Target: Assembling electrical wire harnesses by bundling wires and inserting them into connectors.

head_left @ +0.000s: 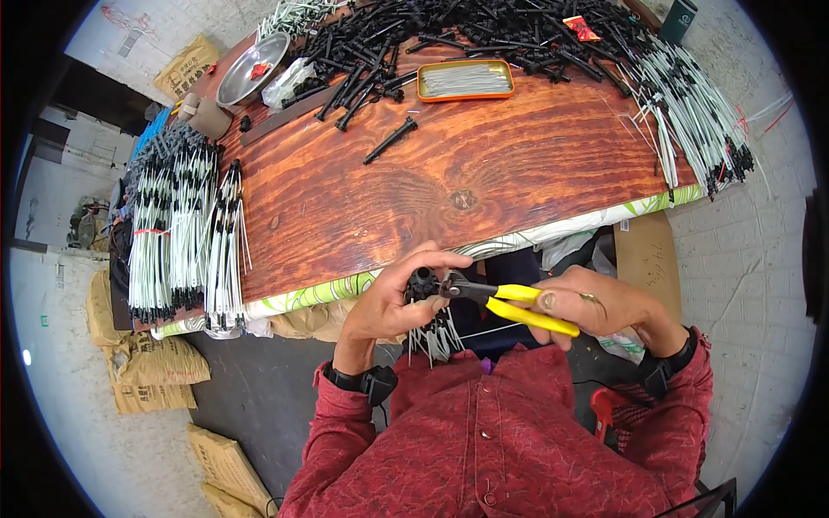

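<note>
My left hand [386, 298] is closed around a black tubular plastic part [421, 283], its round open end turned up. My right hand [591, 302] grips a pair of yellow-handled cutting pliers [531, 319]. Their dark jaws meet the left fingertips beside the black part; whether they bite on anything is too small to tell. Below the left hand, a cluster of white rods [439, 338] with dark tops hangs over my lap; whether it joins the black part is hidden.
A wooden table [345, 207] stands ahead, with one loose black part [390, 141] on it. An orange-rimmed tray [466, 97] holds thin metal pins. Black parts [518, 26] heap at the back. Bundled white rods [177, 233] lie left, more rods [691, 112] right. Sacks [160, 358] sit on the floor.
</note>
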Motion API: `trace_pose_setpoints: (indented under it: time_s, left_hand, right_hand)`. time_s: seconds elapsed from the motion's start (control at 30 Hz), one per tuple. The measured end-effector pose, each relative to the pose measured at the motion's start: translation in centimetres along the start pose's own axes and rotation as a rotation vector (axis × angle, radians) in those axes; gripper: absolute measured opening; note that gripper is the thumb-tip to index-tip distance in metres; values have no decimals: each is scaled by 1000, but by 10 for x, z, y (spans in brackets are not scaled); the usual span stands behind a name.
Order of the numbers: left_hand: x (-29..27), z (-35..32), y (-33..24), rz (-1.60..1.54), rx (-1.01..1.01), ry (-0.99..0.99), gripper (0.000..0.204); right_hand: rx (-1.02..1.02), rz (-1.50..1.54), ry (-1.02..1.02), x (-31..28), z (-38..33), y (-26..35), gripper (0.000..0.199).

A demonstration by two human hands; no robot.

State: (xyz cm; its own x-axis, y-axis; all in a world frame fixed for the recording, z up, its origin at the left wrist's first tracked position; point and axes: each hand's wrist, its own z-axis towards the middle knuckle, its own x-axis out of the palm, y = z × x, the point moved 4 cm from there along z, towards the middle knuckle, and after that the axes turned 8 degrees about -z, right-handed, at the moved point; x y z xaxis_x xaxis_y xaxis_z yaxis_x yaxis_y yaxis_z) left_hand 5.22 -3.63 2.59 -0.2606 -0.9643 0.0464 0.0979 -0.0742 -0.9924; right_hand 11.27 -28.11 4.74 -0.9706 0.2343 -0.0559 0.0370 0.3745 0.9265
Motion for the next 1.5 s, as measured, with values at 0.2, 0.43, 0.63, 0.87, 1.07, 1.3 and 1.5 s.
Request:
trace_pose_setpoints:
  time_s: [0.2, 0.43, 0.63, 0.87, 1.07, 1.3, 1.5]
  left_hand:
    - [3, 4, 3, 78, 43, 125, 40]
    - [-6, 1, 9, 15, 31, 69, 37]
    - [-6, 0, 11, -3, 17, 41, 38]
    - [-5, -2, 9, -81, -61, -20, 41]
    - [-3, -1, 6, -15, -41, -16, 38]
    - [-3, 1, 7, -17, -81, -50, 38]
    - [-3, -1, 9, -81, -124, -55, 43]
  right_hand:
    - [201, 876, 526, 16, 9, -41, 63]
    - [217, 521, 117, 21, 14, -36, 60]
    - [-126, -288, -321, 12, 2, 8, 61]
    - [-414, -936, -695, 16, 0, 13, 66]
    - [-414, -1255, -817, 19, 7, 13, 40]
    - [-462, -1395, -841, 23, 13, 19, 32]
    - [-493, -1398, -814, 21, 12, 20, 34]
